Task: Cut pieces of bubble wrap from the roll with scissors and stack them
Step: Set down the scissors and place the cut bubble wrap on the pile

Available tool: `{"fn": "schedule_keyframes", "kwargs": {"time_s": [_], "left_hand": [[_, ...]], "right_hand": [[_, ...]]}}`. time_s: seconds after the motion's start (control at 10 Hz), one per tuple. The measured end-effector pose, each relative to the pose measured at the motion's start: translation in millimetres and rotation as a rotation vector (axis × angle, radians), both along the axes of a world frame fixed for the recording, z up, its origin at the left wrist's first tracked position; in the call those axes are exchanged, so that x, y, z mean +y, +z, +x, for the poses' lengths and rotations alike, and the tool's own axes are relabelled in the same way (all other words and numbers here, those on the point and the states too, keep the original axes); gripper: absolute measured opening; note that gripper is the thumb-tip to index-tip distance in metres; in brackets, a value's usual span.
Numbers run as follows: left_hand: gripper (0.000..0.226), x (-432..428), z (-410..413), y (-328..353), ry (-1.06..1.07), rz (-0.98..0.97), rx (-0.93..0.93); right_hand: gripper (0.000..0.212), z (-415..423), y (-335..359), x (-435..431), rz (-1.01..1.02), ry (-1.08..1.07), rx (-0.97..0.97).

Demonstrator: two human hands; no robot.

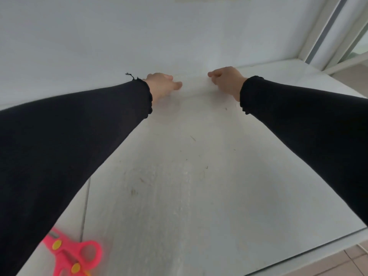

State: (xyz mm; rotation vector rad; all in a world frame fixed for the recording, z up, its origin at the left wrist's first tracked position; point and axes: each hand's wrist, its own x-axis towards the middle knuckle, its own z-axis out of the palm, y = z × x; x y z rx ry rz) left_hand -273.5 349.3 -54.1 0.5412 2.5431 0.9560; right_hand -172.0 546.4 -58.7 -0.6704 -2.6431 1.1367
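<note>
A translucent sheet of bubble wrap lies flat along the white table, running from the near edge to the wall. My left hand and my right hand both reach to the sheet's far end by the wall. Their fingers are curled down onto its far corners, and the sheet is faint there. Pink scissors with yellow rivets lie on the table at the lower left, beside my left sleeve. No roll is in view.
A pale wall rises right behind the table's far edge. A white window frame stands at the upper right. The table's near right edge drops off to a tiled floor.
</note>
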Motion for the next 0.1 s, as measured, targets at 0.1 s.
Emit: {"fn": "schedule_keyframes", "kwargs": {"time_s": [0.1], "left_hand": [[0.014, -12.1, 5.2, 4.6, 0.012, 0.149, 0.030]], "right_hand": [[0.036, 12.4, 11.8, 5.6, -0.088, -0.114, 0.121]]}}
